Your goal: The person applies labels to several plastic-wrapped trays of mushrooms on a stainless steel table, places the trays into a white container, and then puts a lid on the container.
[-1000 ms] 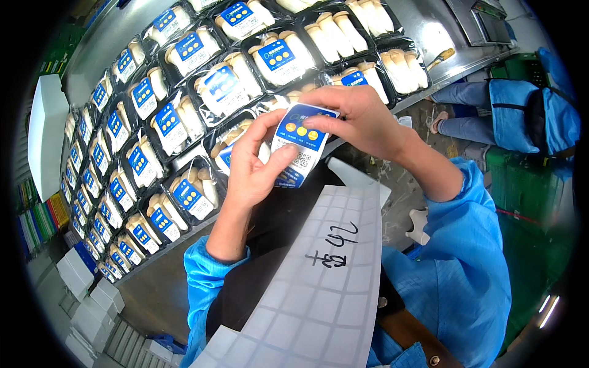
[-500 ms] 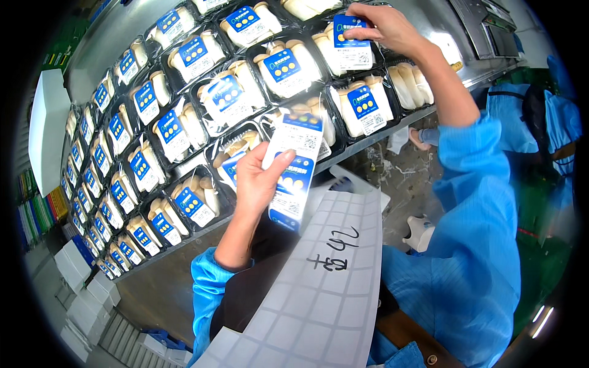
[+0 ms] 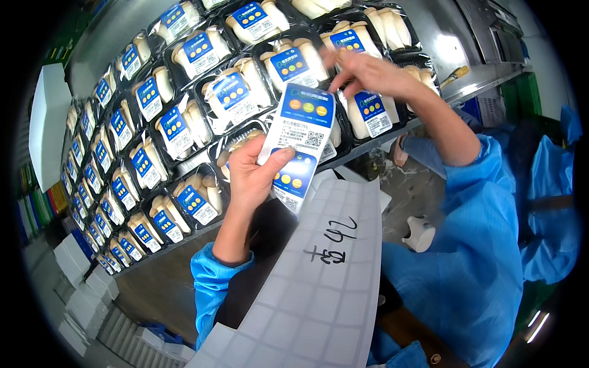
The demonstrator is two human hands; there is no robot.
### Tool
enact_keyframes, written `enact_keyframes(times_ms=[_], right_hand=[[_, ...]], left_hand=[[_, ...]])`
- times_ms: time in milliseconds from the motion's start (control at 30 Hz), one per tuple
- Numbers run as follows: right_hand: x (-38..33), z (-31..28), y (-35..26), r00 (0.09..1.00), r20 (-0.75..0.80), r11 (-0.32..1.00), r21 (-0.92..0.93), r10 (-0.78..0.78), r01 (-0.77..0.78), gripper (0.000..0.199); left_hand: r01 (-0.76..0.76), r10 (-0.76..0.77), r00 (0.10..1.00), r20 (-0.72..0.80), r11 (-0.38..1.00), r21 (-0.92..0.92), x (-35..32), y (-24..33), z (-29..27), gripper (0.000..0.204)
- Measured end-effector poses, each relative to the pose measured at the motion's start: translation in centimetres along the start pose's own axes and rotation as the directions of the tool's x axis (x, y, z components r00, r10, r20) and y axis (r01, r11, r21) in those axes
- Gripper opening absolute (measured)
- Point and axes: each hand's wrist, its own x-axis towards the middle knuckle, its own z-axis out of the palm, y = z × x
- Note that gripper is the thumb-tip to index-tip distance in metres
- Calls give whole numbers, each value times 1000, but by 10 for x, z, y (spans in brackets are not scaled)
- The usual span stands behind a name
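My left hand [image 3: 256, 175] pinches a strip of blue-and-white printed labels [image 3: 305, 122] between thumb and fingers, held up over the near edge of the trays. My right hand [image 3: 374, 76] is just right of the strip's upper end, with its fingers apart and somewhat blurred; no label shows in it. Beneath it are wrapped black trays of thick white-stemmed mushrooms, among them a labelled mushroom pack [image 3: 359, 40] behind the fingers and another labelled mushroom pack [image 3: 372, 113] partly covered by the hand. A long white grid-patterned sheet [image 3: 307, 288] with handwriting hangs before my body.
Rows of labelled mushroom packs [image 3: 178, 132] fill the metal table to the left. At the back right, unlabelled mushroom packs [image 3: 388, 29] sit near a wooden-handled brush [image 3: 454, 75]. Another person's blue sleeve [image 3: 552, 202] shows at right. A white stool-like object [image 3: 419, 233] stands on the floor.
My right hand has left the far-right pack, where a label now lies, and come left toward the strip. The strip in my left hand has tilted, its top label now facing up in plain view.
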Motion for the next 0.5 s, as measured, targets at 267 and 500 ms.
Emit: enact_keyframes(times_ms=[267, 500], right_hand=[[-57, 27, -77, 998, 62, 927, 375, -20, -4, 29], [-71, 26, -63, 947, -305, 992, 38, -102, 119, 15]], left_hand=[[-199, 188, 968, 168, 979, 50, 25, 7, 9, 41], [206, -212, 975, -60, 974, -91, 20, 9, 52, 15]])
